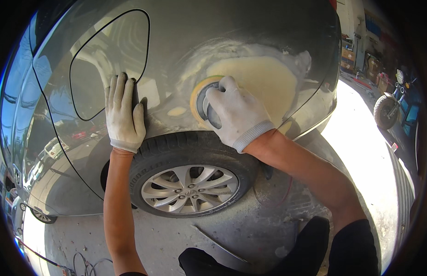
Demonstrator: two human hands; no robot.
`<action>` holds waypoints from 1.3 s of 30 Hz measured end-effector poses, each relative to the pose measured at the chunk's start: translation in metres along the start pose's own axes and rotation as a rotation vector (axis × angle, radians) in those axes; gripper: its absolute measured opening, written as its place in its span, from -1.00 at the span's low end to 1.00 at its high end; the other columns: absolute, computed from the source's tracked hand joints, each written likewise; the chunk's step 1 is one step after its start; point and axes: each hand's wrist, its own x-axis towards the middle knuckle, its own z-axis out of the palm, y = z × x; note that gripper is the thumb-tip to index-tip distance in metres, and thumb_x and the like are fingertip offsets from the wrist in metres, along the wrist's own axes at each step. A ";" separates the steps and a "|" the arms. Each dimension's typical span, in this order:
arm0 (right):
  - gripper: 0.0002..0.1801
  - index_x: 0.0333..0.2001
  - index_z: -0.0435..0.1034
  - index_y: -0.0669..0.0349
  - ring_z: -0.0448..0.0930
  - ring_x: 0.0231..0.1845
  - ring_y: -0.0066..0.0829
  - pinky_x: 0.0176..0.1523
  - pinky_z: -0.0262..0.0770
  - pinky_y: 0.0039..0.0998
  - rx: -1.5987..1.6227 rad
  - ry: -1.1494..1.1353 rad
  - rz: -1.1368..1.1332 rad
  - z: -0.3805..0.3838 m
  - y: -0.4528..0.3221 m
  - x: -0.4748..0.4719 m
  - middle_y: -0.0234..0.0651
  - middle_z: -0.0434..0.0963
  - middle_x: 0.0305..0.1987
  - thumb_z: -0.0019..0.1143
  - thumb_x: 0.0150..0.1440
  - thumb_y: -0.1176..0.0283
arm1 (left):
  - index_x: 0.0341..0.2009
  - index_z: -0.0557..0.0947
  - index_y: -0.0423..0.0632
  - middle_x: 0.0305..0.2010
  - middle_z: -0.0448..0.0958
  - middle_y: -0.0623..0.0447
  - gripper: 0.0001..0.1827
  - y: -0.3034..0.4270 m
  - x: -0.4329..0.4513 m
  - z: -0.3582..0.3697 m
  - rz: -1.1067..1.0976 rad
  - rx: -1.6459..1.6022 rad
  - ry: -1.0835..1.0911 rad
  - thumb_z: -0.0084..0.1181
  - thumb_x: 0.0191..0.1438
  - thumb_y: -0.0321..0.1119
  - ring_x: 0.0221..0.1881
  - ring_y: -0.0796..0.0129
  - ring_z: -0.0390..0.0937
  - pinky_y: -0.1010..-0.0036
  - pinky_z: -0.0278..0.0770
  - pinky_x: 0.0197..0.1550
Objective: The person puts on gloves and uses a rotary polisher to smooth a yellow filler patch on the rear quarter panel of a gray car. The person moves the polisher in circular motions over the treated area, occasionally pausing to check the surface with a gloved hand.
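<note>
My right hand (pixel 236 112), in a white knit glove, grips a round sanding pad (pixel 201 100) with a yellow rim. The pad lies against the car's dark rear quarter panel (pixel 185 31), over the left edge of a wide patch of pale yellow body filler (pixel 265 77). A smaller filler spot (pixel 176 111) sits left of the pad. Dusty, scuffed paint surrounds the patch. My left hand (pixel 125 114), gloved too, rests flat on the panel with its fingertips over the lower part of the fuel filler door (pixel 109 65). It holds nothing.
Below the hands is the rear wheel with a silver alloy rim (pixel 190 191). A thin metal strip (pixel 220 244) lies on the concrete floor (pixel 158 238). A hose (pixel 85 264) coils at the lower left. A motorcycle (pixel 389 107) and cardboard boxes (pixel 348 58) stand at the right.
</note>
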 end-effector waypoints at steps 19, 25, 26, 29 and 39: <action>-0.58 -0.07 0.43 0.22 0.66 -0.16 0.07 -0.11 0.65 -0.01 0.070 0.024 0.033 0.015 -0.022 -0.016 0.00 0.44 0.02 0.45 0.02 0.42 | 0.40 0.47 -0.30 0.52 0.34 -0.38 -0.37 -0.001 -0.001 0.001 0.023 -0.017 0.023 -0.02 0.27 -0.30 0.57 -0.39 0.19 -0.15 0.08 0.60; -0.57 -0.03 0.43 0.21 0.67 -0.16 0.10 -0.12 0.67 -0.01 0.091 0.044 0.014 0.007 -0.014 -0.013 0.02 0.43 0.06 0.42 0.02 0.47 | 0.41 0.46 -0.28 0.53 0.33 -0.35 -0.37 -0.002 -0.002 0.000 0.026 -0.001 0.022 -0.03 0.28 -0.31 0.58 -0.36 0.19 -0.15 0.07 0.60; -0.56 0.00 0.44 0.22 0.68 -0.14 0.10 -0.12 0.69 0.00 0.080 0.040 0.052 0.003 -0.012 -0.008 0.07 0.43 0.08 0.40 0.02 0.49 | 0.41 0.46 -0.28 0.53 0.33 -0.34 -0.37 -0.003 0.000 0.000 0.027 -0.005 0.021 -0.03 0.28 -0.31 0.58 -0.35 0.19 -0.15 0.06 0.61; -0.52 0.03 0.43 0.21 0.69 -0.11 0.11 -0.10 0.71 0.01 0.079 -0.016 0.070 0.002 -0.012 -0.012 0.11 0.43 0.10 0.41 0.00 0.50 | 0.42 0.45 -0.27 0.54 0.32 -0.34 -0.37 0.001 -0.002 0.001 0.017 0.010 0.012 -0.03 0.28 -0.30 0.59 -0.34 0.17 -0.16 0.05 0.61; -0.49 0.04 0.41 0.22 0.69 -0.10 0.10 -0.07 0.70 -0.01 0.046 0.059 0.148 -0.003 -0.001 -0.002 0.10 0.45 0.07 0.44 0.01 0.46 | 0.44 0.43 -0.27 0.56 0.30 -0.32 -0.35 -0.003 -0.004 0.002 0.023 0.011 0.002 -0.05 0.28 -0.31 0.60 -0.31 0.16 -0.15 0.02 0.62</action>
